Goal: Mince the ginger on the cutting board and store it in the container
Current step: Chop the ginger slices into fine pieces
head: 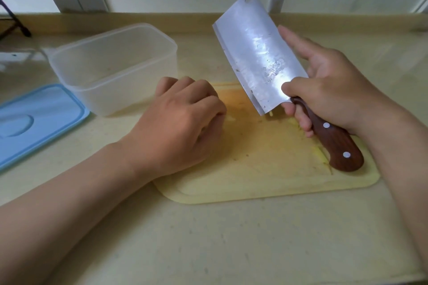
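A pale cutting board (261,169) lies on the counter. My right hand (333,92) grips the brown wooden handle of a steel cleaver (257,53), with the blade raised above the board and tilted up to the left. My left hand (183,120) rests on the board's left part with its fingers curled down; what lies under them is hidden. A small pale ginger bit (230,118) peeks out beside its fingertips. More yellow ginger pieces (319,152) lie on the board under the cleaver handle. The clear plastic container (113,65) stands open, left of the board.
A light blue lid (34,120) lies flat on the counter at the far left, beside the container. A wall and window frame run along the back of the beige counter (231,238). A dark object (14,25) leans at the far left edge.
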A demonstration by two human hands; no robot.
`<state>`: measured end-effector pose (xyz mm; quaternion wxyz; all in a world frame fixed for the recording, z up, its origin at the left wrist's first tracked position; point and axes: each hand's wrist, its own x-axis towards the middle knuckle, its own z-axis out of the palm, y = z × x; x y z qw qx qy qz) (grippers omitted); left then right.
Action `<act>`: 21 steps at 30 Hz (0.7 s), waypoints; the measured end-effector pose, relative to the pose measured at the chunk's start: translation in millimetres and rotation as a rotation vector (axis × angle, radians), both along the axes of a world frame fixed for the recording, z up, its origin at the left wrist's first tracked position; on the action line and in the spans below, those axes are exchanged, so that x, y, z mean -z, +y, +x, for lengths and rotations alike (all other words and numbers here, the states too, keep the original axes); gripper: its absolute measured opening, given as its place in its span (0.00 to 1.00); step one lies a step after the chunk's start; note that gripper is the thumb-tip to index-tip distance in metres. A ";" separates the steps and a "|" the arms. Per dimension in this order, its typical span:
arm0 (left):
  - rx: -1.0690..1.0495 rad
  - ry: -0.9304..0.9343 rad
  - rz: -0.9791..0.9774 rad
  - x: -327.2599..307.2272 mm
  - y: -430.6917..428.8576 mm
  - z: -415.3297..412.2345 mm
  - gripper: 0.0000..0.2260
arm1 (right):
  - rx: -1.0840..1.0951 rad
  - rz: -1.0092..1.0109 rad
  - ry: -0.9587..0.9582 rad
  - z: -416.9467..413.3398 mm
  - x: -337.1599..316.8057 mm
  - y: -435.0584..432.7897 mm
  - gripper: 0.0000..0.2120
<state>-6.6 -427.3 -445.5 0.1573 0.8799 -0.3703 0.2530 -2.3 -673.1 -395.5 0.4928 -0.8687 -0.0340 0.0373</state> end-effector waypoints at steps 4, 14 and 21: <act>0.102 -0.104 0.019 3.4 -14.6 -13.4 0.09 | 0.016 -0.014 -0.010 -2.0 -2.2 -2.9 0.42; 0.260 0.063 0.100 7.1 -19.3 -23.3 0.09 | 0.004 -0.095 0.029 -7.6 -1.7 -7.4 0.43; 0.265 0.101 0.188 3.3 -9.5 -26.7 0.14 | -0.022 -0.187 0.055 -35.7 -8.1 -5.7 0.45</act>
